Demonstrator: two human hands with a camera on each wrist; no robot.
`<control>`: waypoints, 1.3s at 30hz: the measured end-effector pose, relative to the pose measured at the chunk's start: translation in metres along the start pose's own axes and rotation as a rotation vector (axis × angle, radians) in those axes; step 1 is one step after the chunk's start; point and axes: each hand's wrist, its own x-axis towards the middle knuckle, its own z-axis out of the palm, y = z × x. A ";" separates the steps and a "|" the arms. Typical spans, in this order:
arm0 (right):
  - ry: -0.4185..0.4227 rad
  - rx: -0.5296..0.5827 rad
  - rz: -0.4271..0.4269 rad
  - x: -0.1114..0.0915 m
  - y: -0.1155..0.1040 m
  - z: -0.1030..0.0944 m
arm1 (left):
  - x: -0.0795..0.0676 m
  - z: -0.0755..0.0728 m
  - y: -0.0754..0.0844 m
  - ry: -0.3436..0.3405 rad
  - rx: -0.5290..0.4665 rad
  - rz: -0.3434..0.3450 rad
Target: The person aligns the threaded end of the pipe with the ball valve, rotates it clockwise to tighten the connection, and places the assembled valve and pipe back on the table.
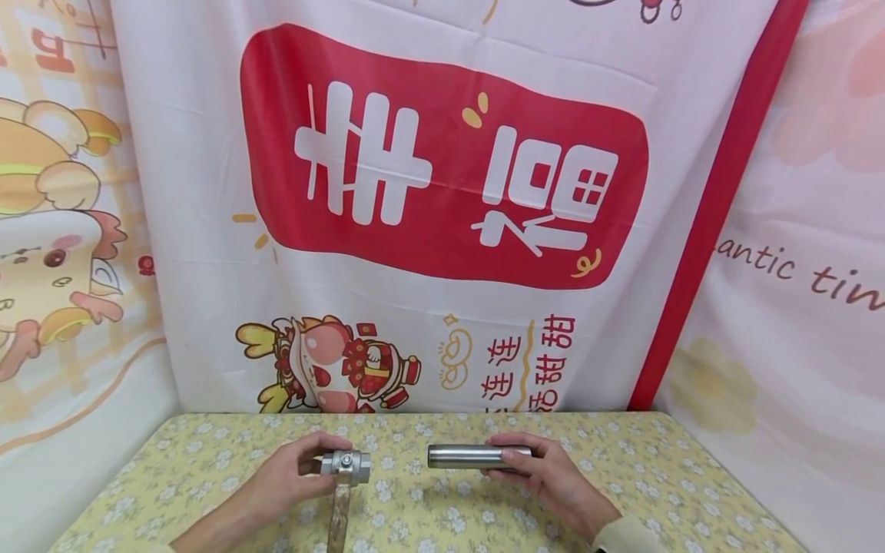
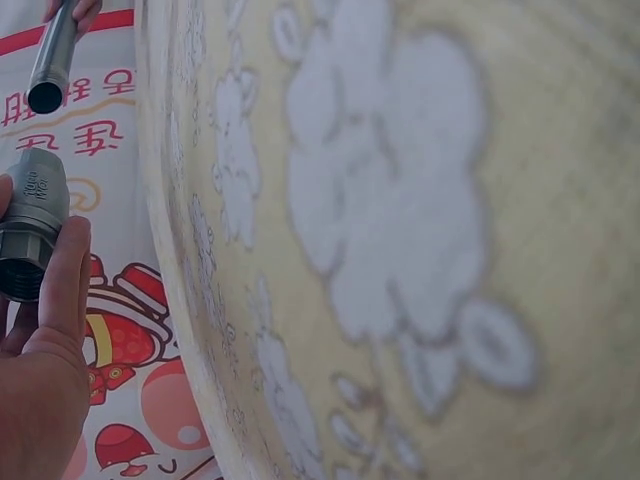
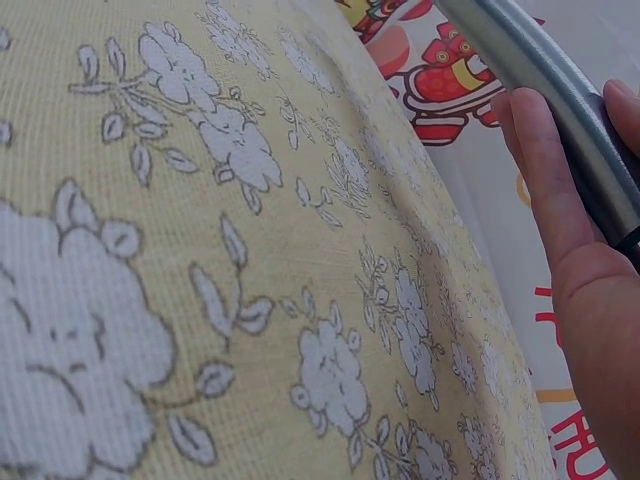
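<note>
My left hand (image 1: 299, 470) pinches a metal ball valve (image 1: 348, 464) by its left end, between thumb and fingers. The valve's long lever handle (image 1: 338, 514) points down toward me. In the left wrist view the valve body (image 2: 38, 190) shows raised lettering and a threaded opening facing the camera. My right hand (image 1: 546, 476) grips a smooth steel pipe (image 1: 459, 457) near its right end, holding it level. The pipe's dark open end (image 2: 45, 97) faces the valve, with a gap between them. In the right wrist view the fingers (image 3: 545, 150) lie along the pipe.
Both hands are above a table (image 1: 415, 530) covered with a yellow floral cloth. Behind its far edge hangs a white cloth with a red printed banner (image 1: 449, 161). Printed curtains (image 1: 795, 322) hang on both sides.
</note>
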 end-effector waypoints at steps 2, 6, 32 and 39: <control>0.003 0.003 0.003 0.000 0.000 0.000 | 0.000 0.001 0.000 0.002 0.001 0.001; 0.003 0.003 0.005 0.000 0.000 0.001 | 0.000 0.003 0.001 0.009 0.000 -0.011; -0.033 0.020 0.015 0.002 0.003 0.006 | 0.003 0.014 0.003 0.004 -0.028 -0.035; -0.033 0.025 0.024 0.001 0.004 0.010 | 0.004 0.016 0.004 0.005 -0.029 -0.047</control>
